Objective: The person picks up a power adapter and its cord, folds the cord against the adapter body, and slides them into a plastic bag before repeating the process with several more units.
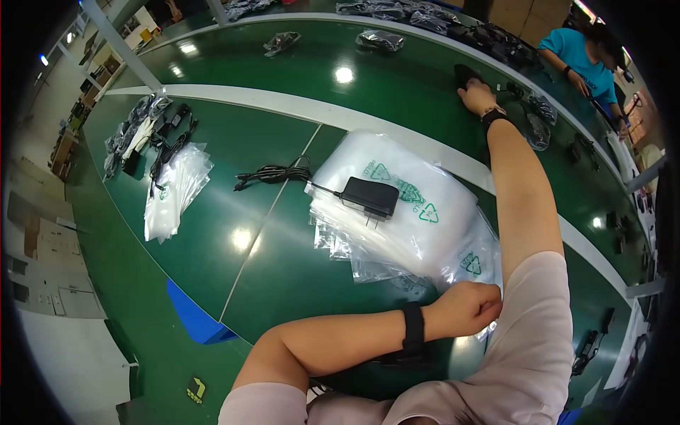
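Note:
My right hand (pixel 479 98) is stretched far out over the green belt, its fingers closed on a black power adapter (pixel 465 73), which they partly cover. Near my body, my left hand (pixel 466 309) is curled into a fist at the near corner of a stack of clear plastic bags (pixel 432 234); whether anything is inside it is hidden. On top of that stack lies another black power adapter (pixel 370 196), prongs toward me, its bundled cable (pixel 276 174) running off to the left onto the green table.
At the left of the table (pixel 262 283) lie bagged and loose adapters (pixel 170 138) beside a fan of small clear bags (pixel 173 191). A white rail (pixel 248 102) divides table from belt. Bagged adapters (pixel 380 40) lie on the belt. A person in blue (pixel 582 64) works at far right.

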